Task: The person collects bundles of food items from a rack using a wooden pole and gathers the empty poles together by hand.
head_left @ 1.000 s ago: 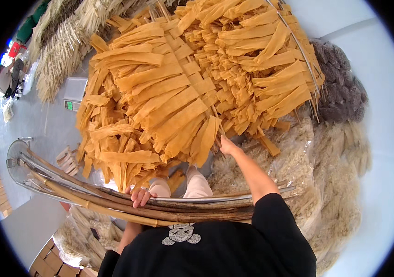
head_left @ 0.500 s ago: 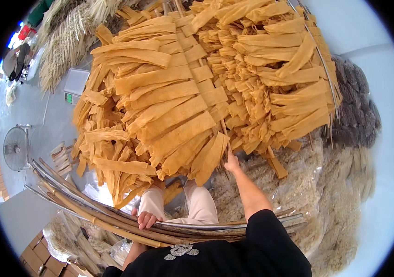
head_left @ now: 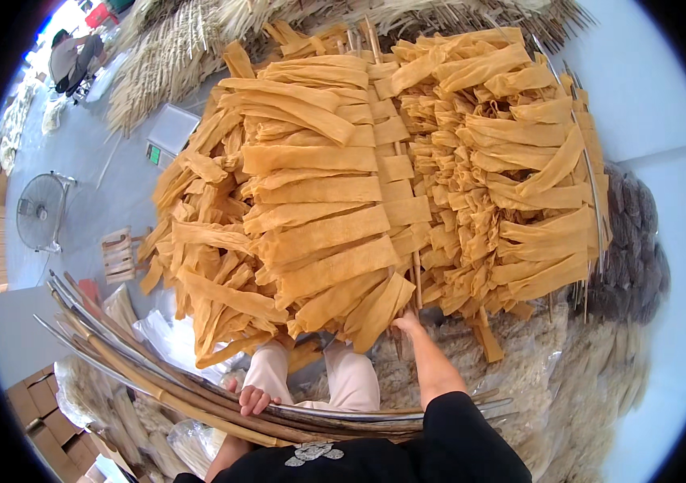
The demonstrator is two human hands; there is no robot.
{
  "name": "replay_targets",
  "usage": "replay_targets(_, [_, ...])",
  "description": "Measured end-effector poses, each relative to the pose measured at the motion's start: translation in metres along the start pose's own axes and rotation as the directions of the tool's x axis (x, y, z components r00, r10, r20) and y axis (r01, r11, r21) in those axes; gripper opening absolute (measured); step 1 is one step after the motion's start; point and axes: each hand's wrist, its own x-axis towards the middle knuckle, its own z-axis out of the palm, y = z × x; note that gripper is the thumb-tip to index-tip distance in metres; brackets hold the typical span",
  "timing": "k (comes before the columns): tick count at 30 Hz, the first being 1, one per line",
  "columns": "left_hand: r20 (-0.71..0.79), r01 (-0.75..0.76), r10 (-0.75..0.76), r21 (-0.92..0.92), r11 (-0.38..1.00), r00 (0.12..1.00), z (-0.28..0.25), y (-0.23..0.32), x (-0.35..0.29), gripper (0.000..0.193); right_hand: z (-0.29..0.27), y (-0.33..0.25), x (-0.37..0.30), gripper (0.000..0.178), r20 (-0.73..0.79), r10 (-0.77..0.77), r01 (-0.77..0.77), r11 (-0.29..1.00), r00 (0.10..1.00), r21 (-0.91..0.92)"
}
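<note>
A large heap of orange-yellow flat strips (head_left: 331, 193), soft and wrinkled, hangs folded over poles in front of me. My right hand (head_left: 408, 320) reaches to the heap's near edge, its fingers closed around the end of a thin wooden pole (head_left: 418, 274) among the strips. Low across my lap lies a bundle of long wooden and metal poles (head_left: 174, 386). Over that bundle rests my left hand (head_left: 253, 399), fingers curled round some of the poles.
Pale fibrous bundles (head_left: 520, 386) in clear plastic lie to the right, below dark bundles (head_left: 632, 241). At left are a standing fan (head_left: 41, 211), a scale (head_left: 172, 133), a small wooden stool (head_left: 118, 256) and cardboard boxes (head_left: 57, 439). Another person (head_left: 75, 60) sits far left.
The whole view has shifted, so the heap sits lower and further right. My right hand stays at the pole's end and my left hand stays on the bundle.
</note>
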Motion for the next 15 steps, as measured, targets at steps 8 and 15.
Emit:
replay_targets(8, [0.277,0.023,-0.016,-0.022,0.999,0.961,-0.004,0.01,0.002,0.05,-0.028,-0.001,-0.041,0.015,0.33,0.002,-0.111,0.944,0.944,0.312])
replay_targets(15, [0.411,0.007,0.023,-0.072,0.997,0.911,0.014,0.02,0.003,0.051,-0.069,-0.066,-0.124,0.021,-0.076,-0.15,0.164,0.96,0.986,0.228])
